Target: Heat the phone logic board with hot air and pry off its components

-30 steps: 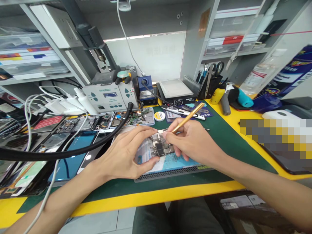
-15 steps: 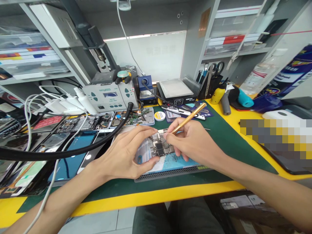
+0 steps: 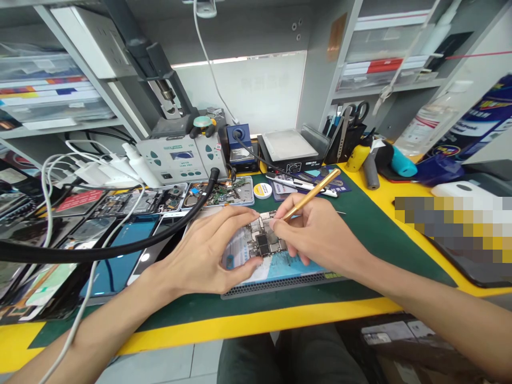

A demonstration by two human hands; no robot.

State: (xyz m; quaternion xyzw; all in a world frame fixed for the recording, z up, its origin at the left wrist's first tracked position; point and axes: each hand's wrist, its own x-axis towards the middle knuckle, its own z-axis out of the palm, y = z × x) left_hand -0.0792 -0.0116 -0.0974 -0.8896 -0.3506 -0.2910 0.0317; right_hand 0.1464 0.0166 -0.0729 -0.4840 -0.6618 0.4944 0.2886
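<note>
A small phone circuit board (image 3: 263, 244) lies on a blue-and-white pad (image 3: 294, 266) in the middle of the bench. My left hand (image 3: 212, 248) steadies it from the left, with the thumb at its near edge and the fingertips at its far edge. In my right hand (image 3: 310, 224) is a gold pen-shaped tool (image 3: 314, 194), pinched like a pencil and slanting up to the right. Its working tip is hidden behind my fingers, low over the board's right part. Whether the tip touches the board I cannot tell.
A thick black hose (image 3: 176, 232) arches past my left wrist. Phones, including a blue one (image 3: 126, 253), lie at left. Behind are a parts tray (image 3: 224, 201), a rework station (image 3: 182, 154), a round tub (image 3: 262, 190) and a flat-topped heater-like device (image 3: 290, 145). Bottles stand at right.
</note>
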